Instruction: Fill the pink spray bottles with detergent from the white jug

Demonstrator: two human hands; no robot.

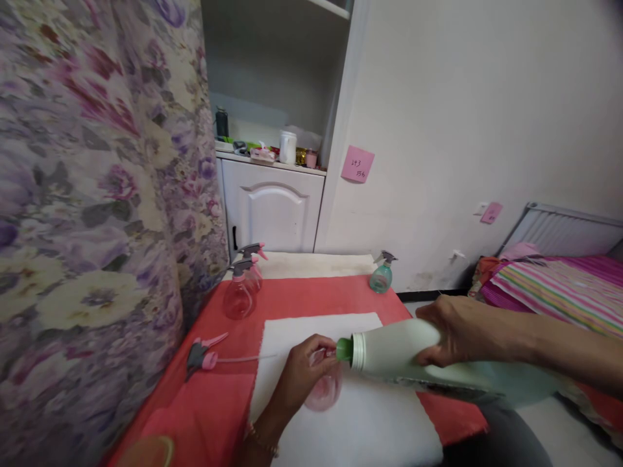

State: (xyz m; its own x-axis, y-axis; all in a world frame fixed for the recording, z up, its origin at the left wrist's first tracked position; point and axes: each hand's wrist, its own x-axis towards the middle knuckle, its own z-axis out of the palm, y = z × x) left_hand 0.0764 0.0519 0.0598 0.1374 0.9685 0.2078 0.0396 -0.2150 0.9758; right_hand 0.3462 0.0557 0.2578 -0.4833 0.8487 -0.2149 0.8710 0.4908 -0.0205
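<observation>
My right hand grips a large pale green bottle, tipped on its side so its green spout points left. The spout meets the mouth of a small clear pink spray bottle that my left hand holds over a white cloth. That pink bottle has no spray head on it. A loose pink and grey spray head with its thin tube lies on the red table cover to the left.
Two pink spray bottles stand at the table's far left, a teal one at the far right. A floral curtain hangs along the left. A white cupboard stands behind, a striped bed at right.
</observation>
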